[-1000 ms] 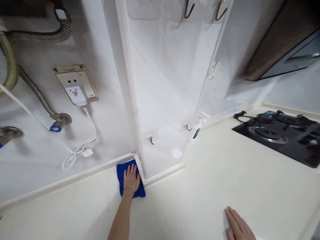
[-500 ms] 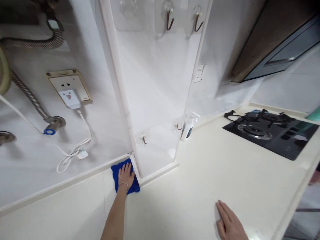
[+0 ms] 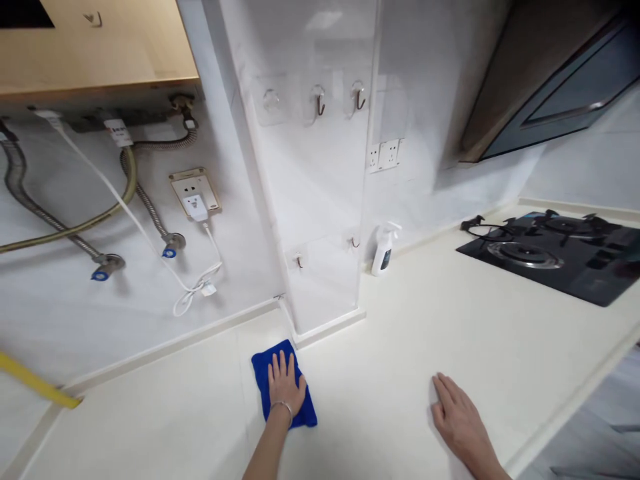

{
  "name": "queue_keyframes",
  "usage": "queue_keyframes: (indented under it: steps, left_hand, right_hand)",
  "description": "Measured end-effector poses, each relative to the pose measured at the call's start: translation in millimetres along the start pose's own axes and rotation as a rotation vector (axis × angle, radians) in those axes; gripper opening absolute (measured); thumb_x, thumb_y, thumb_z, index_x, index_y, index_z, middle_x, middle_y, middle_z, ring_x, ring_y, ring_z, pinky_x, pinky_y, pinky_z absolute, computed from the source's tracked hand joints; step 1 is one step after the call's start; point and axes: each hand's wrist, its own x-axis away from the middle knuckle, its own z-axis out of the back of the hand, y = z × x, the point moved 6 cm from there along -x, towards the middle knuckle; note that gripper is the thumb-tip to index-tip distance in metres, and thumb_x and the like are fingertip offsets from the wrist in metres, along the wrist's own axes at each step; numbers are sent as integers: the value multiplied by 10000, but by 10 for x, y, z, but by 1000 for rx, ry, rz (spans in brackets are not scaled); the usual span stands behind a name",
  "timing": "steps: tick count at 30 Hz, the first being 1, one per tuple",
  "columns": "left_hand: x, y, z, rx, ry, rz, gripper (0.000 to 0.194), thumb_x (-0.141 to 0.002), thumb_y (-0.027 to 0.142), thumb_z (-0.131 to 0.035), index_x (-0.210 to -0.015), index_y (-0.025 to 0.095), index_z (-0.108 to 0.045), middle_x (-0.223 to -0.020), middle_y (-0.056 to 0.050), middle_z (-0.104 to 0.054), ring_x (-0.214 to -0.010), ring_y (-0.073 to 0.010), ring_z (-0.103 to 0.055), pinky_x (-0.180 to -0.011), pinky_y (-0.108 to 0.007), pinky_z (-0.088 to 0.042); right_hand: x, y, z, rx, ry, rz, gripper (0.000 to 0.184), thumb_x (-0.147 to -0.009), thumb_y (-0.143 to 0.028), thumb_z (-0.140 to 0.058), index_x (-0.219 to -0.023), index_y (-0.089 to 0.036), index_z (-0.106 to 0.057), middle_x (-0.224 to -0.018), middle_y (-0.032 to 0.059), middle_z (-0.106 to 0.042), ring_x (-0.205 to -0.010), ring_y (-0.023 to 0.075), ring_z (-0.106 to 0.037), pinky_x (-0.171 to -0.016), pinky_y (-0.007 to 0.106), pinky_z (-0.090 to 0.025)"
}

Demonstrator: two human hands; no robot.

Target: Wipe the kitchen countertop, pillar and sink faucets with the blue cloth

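Observation:
A folded blue cloth point(image 3: 265, 383) lies on the pale countertop point(image 3: 390, 373), just in front of the corner of the white pillar point(image 3: 325, 187). My left hand point(image 3: 287, 388) presses flat on top of it with fingers spread and a bracelet at the wrist. Farther right, my right hand point(image 3: 457, 413) rests on the bare counter near its front edge, fingers stretched out and side by side, holding nothing. A white spray bottle point(image 3: 384, 250) stands upright beyond the pillar, apart from both hands.
A black gas hob point(image 3: 560, 257) is set at the right, under a dark range hood point(image 3: 540, 87). Hooks point(image 3: 320, 103) stick to the pillar. On the left wall are hoses, a plugged socket point(image 3: 195, 197) and a dangling white cord point(image 3: 187, 303). A yellow pipe point(image 3: 37, 380) meets the counter.
My left hand and the cloth have come back from the wall corner, nearer to me. My right hand stays on the counter. The view has shifted, showing more of the left wall.

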Motion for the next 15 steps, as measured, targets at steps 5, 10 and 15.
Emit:
queue_keyframes:
  steps: [5, 10, 15]
  left_hand:
    - [575, 254, -239, 45, 12, -104, 707, -923, 498, -409, -1553, 226, -237, -1668, -115, -134, -1543, -366, -37, -1276, -601, -116]
    - [1050, 413, -276, 93, -40, -186, 721, -931, 501, -401, -1565, 293, -127, -1677, -66, -51, -1547, -352, -17, -1273, -629, -133]
    - [821, 244, -165, 81, -97, -129, 712, -930, 489, -398, -1569, 282, -159, -1676, -69, -64, -1550, -337, -19, -1281, -609, -133]
  right_hand:
    - [-10, -38, 57, -2, 7, 16, 638, -896, -276, -379, -1509, -107, -335, -1494, 197, -481, -1393, 336, -449, -1104, 533, -456]
    - [-4, -37, 88, -1, 19, 29, 652, -893, -264, -379, -1522, -107, -315, -1512, 189, -463, -1394, 325, -449, -1110, 525, -452]
    - [26, 6, 53, -25, 18, 58, 637, -882, -279, -399, -1492, -98, -371, -1487, 183, -493, -1371, 330, -474, -1114, 534, -453]
